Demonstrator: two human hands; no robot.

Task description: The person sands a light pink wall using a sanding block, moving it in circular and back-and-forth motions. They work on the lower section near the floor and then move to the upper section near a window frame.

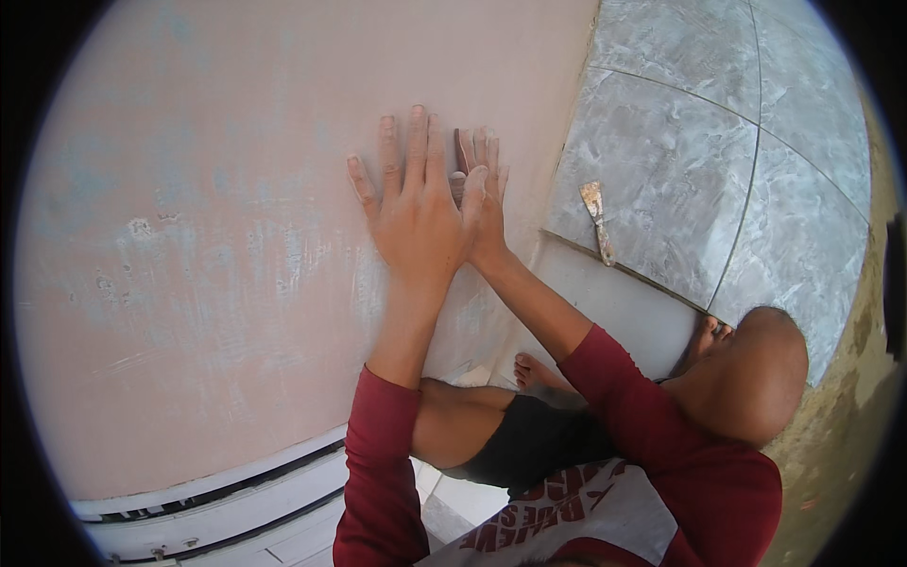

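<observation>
My left hand (419,212) lies with its palm toward a pink painted wall (234,368), fingers apart. Its thumb crosses over the back of my right hand (489,220). Under the right hand's fingers is a folded reddish-brown sheet, seemingly sandpaper (463,147), pressed against the wall; most of it is hidden by the hands. Pale dust coats the fingers. Left of the hands, the wall shows light blue and whitish worn patches, scratches and small chipped spots (140,227).
A putty knife (599,223) with a stained blade rests on grey marbled tiles (666,156) at my right, its handle reaching the tile edge. My bare feet (535,372) are below. A white track with dark grooves (234,489) borders the wall at lower left.
</observation>
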